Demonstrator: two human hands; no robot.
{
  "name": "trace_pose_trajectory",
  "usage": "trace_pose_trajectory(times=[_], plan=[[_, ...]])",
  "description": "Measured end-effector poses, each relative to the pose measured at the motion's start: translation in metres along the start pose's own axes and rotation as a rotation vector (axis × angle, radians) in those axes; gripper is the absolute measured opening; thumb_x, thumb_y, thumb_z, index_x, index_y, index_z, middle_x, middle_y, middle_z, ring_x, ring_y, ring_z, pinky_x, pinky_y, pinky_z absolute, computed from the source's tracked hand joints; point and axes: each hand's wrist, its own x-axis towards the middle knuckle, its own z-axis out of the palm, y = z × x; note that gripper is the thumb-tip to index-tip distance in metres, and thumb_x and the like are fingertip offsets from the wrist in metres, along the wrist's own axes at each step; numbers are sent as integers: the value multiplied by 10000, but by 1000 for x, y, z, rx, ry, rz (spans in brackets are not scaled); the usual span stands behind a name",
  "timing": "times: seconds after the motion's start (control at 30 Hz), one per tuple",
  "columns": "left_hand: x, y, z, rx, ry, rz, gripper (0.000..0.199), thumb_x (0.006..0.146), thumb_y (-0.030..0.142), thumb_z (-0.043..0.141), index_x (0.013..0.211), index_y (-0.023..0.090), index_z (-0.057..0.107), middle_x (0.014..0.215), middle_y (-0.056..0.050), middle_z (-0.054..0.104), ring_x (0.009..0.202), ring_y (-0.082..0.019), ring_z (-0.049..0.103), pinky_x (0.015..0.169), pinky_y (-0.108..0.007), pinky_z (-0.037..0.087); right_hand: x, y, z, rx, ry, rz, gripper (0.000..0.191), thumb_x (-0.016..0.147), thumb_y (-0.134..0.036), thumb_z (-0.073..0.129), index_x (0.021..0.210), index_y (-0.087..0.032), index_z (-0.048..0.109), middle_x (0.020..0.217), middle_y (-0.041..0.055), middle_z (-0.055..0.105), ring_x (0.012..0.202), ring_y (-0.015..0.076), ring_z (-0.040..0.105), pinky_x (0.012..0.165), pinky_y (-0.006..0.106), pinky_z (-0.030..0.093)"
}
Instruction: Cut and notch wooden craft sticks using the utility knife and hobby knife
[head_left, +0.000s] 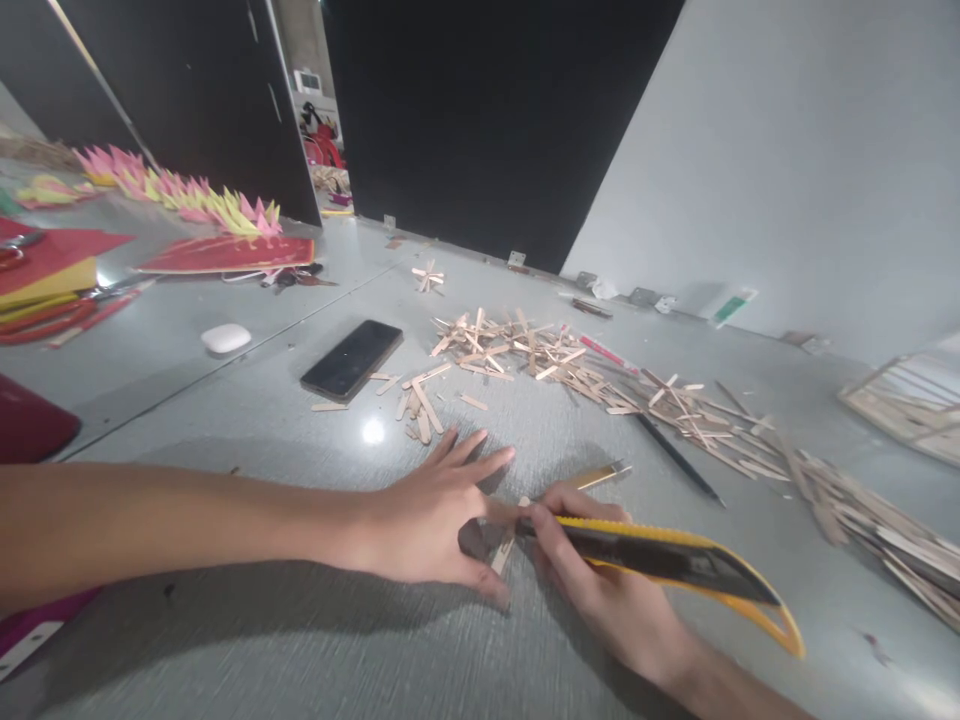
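Near the front edge of the grey desk (262, 640): one left hand (435, 520), palm down, fingers spread apart, its fingertips pressing a short wooden stick (504, 550) flat to the surface. Just beside it, one right hand (600, 580), clamped around a yellow-and-black utility knife (675, 560), with the knife's front end at the stick, close against the left index finger. Just beyond the right hand: a second stick piece (600, 476), lying flat. Across the middle of the desk: a loose scatter of wooden sticks (555, 360), trailing toward the right edge, where it thickens into a heap of longer strips (877, 520). Among the scatter: one black pencil (679, 458) and one pink pen (607, 353). Left of the scatter: one black phone (352, 359), face up, and, well apart from it, one white earbud case (226, 338). Toward the far left corner: red and yellow paper sheets (225, 253), with a row of pink and yellow paper flowers (180, 190) behind them. At the right edge: part of a stick-built frame (907, 395).
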Motion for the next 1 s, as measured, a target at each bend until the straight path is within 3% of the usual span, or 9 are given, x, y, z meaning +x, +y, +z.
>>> trace_pose_trajectory(times=[0.13,0.27,0.73,1.0], plan=[[1,-3,2,11,22,-4,831,735,736,778,1468,418,551,1709,-123,222,1546,-515,0,1146,-818,-2,0,-1,-1,29,-38,20,375,1053,-459,483,744,-249,512,654,-28,564,588,140,516,564,286,415],[1,-4,-2,17,-27,7,847,739,762,753,1487,442,517,1728,-101,143,1548,-485,-56,1162,-795,1,3,-3,0,54,-62,21,376,1048,-465,493,744,-243,501,635,-50,509,574,125,472,568,285,382],[4,-1,-9,2,-93,-7,812,714,747,784,1440,450,572,1740,-64,68,1543,-491,-78,1165,-782,-24,2,-3,1,83,-98,2,388,1036,-471,510,728,-234,525,603,-63,474,548,119,416,552,293,350],[6,-6,-6,-13,-37,1,737,668,734,825,1319,417,689,1738,-40,129,1537,-503,-117,1165,-793,9,3,-4,0,56,-157,3,363,1049,-474,484,771,-248,542,641,-56,506,572,134,464,571,313,387]])
